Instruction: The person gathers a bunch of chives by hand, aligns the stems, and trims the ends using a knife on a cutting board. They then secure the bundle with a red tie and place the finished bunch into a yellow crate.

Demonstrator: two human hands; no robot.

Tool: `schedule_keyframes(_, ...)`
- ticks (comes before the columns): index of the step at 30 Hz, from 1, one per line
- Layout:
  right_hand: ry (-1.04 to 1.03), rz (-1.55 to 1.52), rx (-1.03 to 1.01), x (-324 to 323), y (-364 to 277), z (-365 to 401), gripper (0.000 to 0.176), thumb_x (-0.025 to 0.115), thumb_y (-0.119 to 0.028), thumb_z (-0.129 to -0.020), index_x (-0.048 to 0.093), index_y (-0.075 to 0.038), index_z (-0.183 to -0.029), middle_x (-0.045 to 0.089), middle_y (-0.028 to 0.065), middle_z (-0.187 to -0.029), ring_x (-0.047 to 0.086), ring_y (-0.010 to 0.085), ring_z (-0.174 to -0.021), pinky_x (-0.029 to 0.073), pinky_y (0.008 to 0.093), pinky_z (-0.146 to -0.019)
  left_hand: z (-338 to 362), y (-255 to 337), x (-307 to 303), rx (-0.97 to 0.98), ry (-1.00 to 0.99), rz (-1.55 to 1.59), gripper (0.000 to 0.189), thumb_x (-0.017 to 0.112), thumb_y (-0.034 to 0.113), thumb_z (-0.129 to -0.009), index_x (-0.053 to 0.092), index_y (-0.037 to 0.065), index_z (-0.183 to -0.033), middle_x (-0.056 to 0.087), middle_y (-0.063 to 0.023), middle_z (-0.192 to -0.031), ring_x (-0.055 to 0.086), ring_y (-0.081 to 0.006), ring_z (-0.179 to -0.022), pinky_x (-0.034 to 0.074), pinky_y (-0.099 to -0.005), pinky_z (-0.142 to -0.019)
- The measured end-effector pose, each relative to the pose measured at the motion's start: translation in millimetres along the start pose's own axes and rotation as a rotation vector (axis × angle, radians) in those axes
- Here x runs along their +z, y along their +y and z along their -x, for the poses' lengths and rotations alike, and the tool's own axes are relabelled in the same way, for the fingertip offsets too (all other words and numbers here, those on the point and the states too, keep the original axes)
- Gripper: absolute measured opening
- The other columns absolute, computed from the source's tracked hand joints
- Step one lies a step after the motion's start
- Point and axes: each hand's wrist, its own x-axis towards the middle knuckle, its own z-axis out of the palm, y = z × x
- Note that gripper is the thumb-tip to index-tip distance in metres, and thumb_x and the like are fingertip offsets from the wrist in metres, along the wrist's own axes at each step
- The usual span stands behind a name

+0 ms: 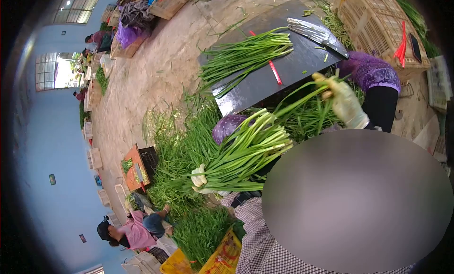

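Note:
My left hand, in a pale glove, is closed round the leafy end of a bunch of long green stalks; their pale ends fan out to the right. On the right, my right hand, in a yellowish-white glove, has its fingers closed on a few loose stalks. A dark board lies ahead, between my purple-covered knees. On it rest a pile of green stalks, a large knife near the right corner and a red strip, partly under the pile.
Loose greens cover the floor on the left. A yellow crate stands at the bottom. A plastic crate at upper right bears a red ribbon. A person in pink sits at lower left beside an orange board.

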Motion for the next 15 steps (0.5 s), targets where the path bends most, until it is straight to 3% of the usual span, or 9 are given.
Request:
schedule_keyframes(2,-0.087,-0.084,-0.058,-48.4,-8.4,-11.6,0.018,0.054,-0.012,-0.104,0.066,0.000,-0.110,0.065,0.0159,-0.134,0.054,0.0063,-0.078,0.043,0.0168,-0.067,-0.8,3.6,-3.0,0.000,-0.016,-0.043,0.025,0.062,0.020,-0.096,0.056,0.013,-0.073,0.055,0.0010,-0.068,0.057,-0.0135,-0.063,0.050,-0.0330,-0.077)
schedule_keyframes(3,-0.047,-0.035,-0.095,-54.3,-12.1,-11.2,0.014,0.055,-0.009,-0.101,0.065,-0.001,-0.106,0.068,0.0121,-0.121,0.050,0.0034,-0.071,0.042,0.0170,-0.063,-0.7,6.3,-5.2,0.002,-0.010,-0.055,0.026,0.062,0.020,-0.096,0.056,0.013,-0.073,0.055,0.0009,-0.068,0.056,-0.0136,-0.062,0.050,-0.0327,-0.076)
schedule_keyframes(4,-0.049,-0.035,-0.094,-52.8,-13.5,-10.6,0.014,0.055,-0.009,-0.101,0.065,-0.001,-0.106,0.068,0.0121,-0.121,0.050,0.0034,-0.071,0.042,0.0170,-0.063,-0.2,8.2,-6.2,0.002,-0.004,-0.067,0.026,0.061,0.021,-0.097,0.056,0.013,-0.072,0.055,0.0007,-0.067,0.056,-0.0136,-0.062,0.050,-0.0325,-0.075)
schedule_keyframes(6,-0.020,0.628,0.023,-46.1,-10.5,-8.0,0.012,0.058,-0.009,-0.097,0.064,-0.004,-0.105,0.068,0.0052,-0.104,0.047,0.0026,-0.065,0.040,0.0174,-0.058,-3.0,12.8,-9.6,-0.002,-0.005,-0.102,0.028,0.061,0.022,-0.097,0.055,0.013,-0.071,0.056,0.0009,-0.067,0.055,-0.0130,-0.059,0.050,-0.0324,-0.073)
schedule_keyframes(8,-0.118,0.572,0.237,-10.1,3.3,2.4,0.017,0.063,-0.011,-0.093,0.066,-0.004,-0.109,0.062,-0.0014,-0.088,0.045,0.0022,-0.061,0.037,0.0182,-0.054,-5.2,9.8,-9.2,-0.014,-0.021,-0.060,0.029,0.062,0.022,-0.096,0.055,0.013,-0.069,0.055,0.0015,-0.067,0.054,-0.0126,-0.057,0.050,-0.0319,-0.073)
schedule_keyframes(10,-0.407,0.763,0.231,28.9,17.8,13.5,0.030,0.065,-0.018,-0.096,0.069,-0.002,-0.120,0.068,0.0066,-0.108,0.062,0.0109,-0.091,0.052,0.0271,-0.082,-6.4,5.6,-6.8,-0.033,-0.025,-0.048,0.029,0.063,0.022,-0.095,0.055,0.013,-0.069,0.055,0.0018,-0.067,0.055,-0.0125,-0.057,0.050,-0.0320,-0.073)
schedule_keyframes(11,-0.574,0.738,0.120,33.3,34.5,13.6,0.037,0.066,-0.020,-0.097,0.067,0.001,-0.127,0.069,0.0107,-0.115,0.063,0.0159,-0.106,0.052,0.0297,-0.094,-7.0,3.6,-4.5,-0.042,-0.030,-0.037,0.028,0.064,0.022,-0.095,0.055,0.013,-0.070,0.055,0.0021,-0.067,0.055,-0.0123,-0.057,0.051,-0.0321,-0.074)
schedule_keyframes(12,-0.635,0.791,0.183,39.6,50.6,9.2,0.039,0.067,-0.021,-0.097,0.066,0.002,-0.128,0.069,0.0104,-0.118,0.064,0.0156,-0.108,0.051,0.0296,-0.096,-7.6,-0.8,0.3,-0.050,-0.033,-0.038,0.028,0.064,0.022,-0.095,0.055,0.013,-0.070,0.055,0.0021,-0.067,0.055,-0.0123,-0.057,0.051,-0.0321,-0.074)
schedule_keyframes(15,-0.638,0.561,0.204,60.2,84.9,6.2,0.040,0.067,-0.022,-0.097,0.066,0.003,-0.127,0.069,0.0084,-0.117,0.063,0.0136,-0.109,0.051,0.0302,-0.097,-6.3,-7.8,11.5,-0.001,-0.016,-0.033,0.025,0.062,0.021,-0.095,0.053,0.017,-0.072,0.051,0.0047,-0.067,0.051,-0.0107,-0.060,0.047,-0.0322,-0.075)
